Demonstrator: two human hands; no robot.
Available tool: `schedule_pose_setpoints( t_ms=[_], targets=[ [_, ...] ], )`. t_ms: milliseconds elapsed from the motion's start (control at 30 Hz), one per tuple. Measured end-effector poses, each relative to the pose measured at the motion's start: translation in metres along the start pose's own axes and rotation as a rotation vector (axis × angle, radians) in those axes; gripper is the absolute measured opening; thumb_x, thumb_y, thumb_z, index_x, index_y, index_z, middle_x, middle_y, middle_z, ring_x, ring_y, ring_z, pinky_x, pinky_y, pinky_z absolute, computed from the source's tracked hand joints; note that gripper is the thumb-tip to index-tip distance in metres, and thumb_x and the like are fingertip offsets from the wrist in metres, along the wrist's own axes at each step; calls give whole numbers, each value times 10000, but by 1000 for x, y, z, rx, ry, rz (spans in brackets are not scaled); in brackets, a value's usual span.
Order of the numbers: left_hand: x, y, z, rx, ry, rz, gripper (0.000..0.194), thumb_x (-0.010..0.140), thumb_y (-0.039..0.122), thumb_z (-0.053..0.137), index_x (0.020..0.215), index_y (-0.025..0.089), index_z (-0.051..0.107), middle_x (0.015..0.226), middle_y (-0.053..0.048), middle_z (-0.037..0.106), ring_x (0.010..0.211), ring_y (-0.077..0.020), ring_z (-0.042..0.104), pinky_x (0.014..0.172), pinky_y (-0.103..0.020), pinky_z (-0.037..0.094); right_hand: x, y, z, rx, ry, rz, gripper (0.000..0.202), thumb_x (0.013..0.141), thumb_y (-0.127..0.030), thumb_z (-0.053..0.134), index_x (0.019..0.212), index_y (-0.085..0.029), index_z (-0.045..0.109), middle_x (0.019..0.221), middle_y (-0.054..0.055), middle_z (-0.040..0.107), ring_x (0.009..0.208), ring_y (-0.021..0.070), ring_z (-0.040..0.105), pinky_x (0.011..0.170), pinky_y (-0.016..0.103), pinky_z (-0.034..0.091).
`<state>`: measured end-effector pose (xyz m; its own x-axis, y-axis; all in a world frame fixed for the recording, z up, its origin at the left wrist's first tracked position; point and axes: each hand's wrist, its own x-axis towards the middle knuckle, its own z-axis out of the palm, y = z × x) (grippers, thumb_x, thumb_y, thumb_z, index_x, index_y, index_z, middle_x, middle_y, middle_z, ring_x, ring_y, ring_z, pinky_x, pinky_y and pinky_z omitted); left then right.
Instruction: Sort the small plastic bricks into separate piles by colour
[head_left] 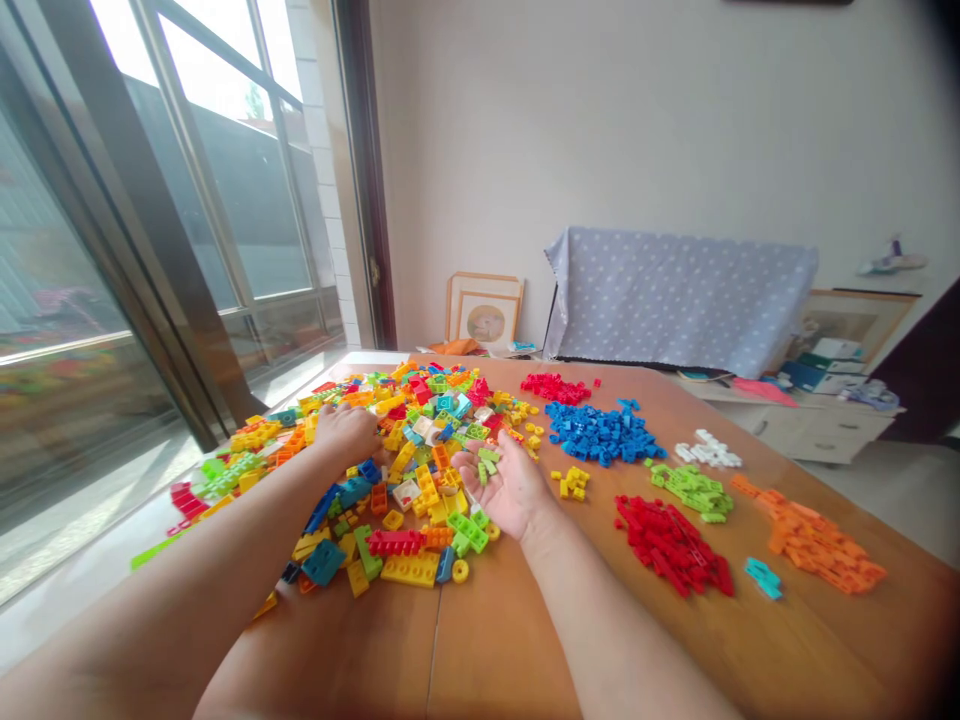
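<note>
A big mixed heap of toy building bricks (424, 480) covers the left half of the table. My left hand (346, 432) reaches over the heap, back upward; its fingertips are hidden, so what it grips, if anything, does not show. Palm up at the heap's right edge, my right hand (514, 490) is cupped around several small light green bricks (487, 463). Beside it lies a little group of yellow bricks (571, 484). Farther off, a blue brick pile (606, 432) and a pinkish-red one (556, 389) sit on the wood.
On the right of the wooden table (495, 640) are separate piles: red bricks (671, 545), light green bricks (694, 488), white bricks (709, 450), orange bricks (821, 540) and turquoise bricks (763, 577). A dotted cloth (679, 295) hangs behind; a glass door (225, 180) stands left.
</note>
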<state>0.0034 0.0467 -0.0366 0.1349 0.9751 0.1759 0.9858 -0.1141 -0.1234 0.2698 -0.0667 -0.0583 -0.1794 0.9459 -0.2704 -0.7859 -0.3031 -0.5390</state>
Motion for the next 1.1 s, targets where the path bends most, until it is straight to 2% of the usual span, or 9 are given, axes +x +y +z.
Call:
schedule_pose_setpoints(
  t_ms=[100,233,333,400,600,733,867,1000,1100],
  targets=[
    [-6,13,-16,-61,72,-1,223,806,393,579,782,247,746,1002,-104,733,1067,-328,598,961,-462,386,1,0,-1,16,-29,21,375,1003,-487,479,1061,-132,585,918,161,726,813,220,741,626,321,631],
    [-27,55,-41,-196,148,109,306,891,446,502,980,316,765,1059,-24,727,992,-239,629,840,-340,453,0,1,0,21,-42,8,388,1003,-506,463,1070,-143,581,931,158,721,814,220,734,615,324,622],
    [-48,91,-50,-520,151,354,293,884,432,555,978,281,788,937,-37,725,888,-213,648,799,-315,486,-3,1,2,41,-63,10,394,1016,-518,426,1051,-160,587,863,118,715,798,220,725,601,330,619],
    [-60,109,-52,-716,154,388,285,878,403,565,989,265,789,957,-41,736,898,-215,662,817,-320,507,-3,-1,2,61,-62,1,385,1025,-498,414,1032,-155,589,836,114,713,803,221,726,620,334,625],
    [-79,131,-58,-1400,253,5,377,846,515,625,1008,208,772,930,-53,760,908,-236,676,814,-341,522,3,-9,-4,92,-7,-12,284,1017,-406,434,1009,-156,568,817,120,719,793,231,736,580,319,618],
    [-91,156,-66,-1646,339,-200,408,854,543,611,1045,210,749,1021,-63,747,980,-230,664,825,-328,521,4,-17,-7,149,74,-34,155,978,-274,477,934,-154,565,727,74,683,650,161,701,425,176,480],
    [-102,191,-63,-1734,398,-225,399,889,542,581,1079,215,710,1083,-62,727,1046,-229,652,872,-335,518,1,-33,-14,172,158,-182,149,979,-263,455,912,-179,559,642,-2,607,458,94,553,326,142,278],
    [-110,209,-44,-1598,522,-38,345,937,503,554,1086,227,699,1086,-57,713,1071,-223,637,960,-352,485,-12,-57,-16,209,238,-363,103,968,-233,453,900,-210,526,606,-58,533,413,62,464,344,138,295],
    [-109,205,-28,-1352,603,79,305,952,471,558,1079,231,699,1062,-60,698,1047,-229,635,981,-373,464,-25,-77,-15,276,234,-444,74,917,-148,488,893,-213,517,662,-47,548,487,65,546,378,131,363]
  ],
)
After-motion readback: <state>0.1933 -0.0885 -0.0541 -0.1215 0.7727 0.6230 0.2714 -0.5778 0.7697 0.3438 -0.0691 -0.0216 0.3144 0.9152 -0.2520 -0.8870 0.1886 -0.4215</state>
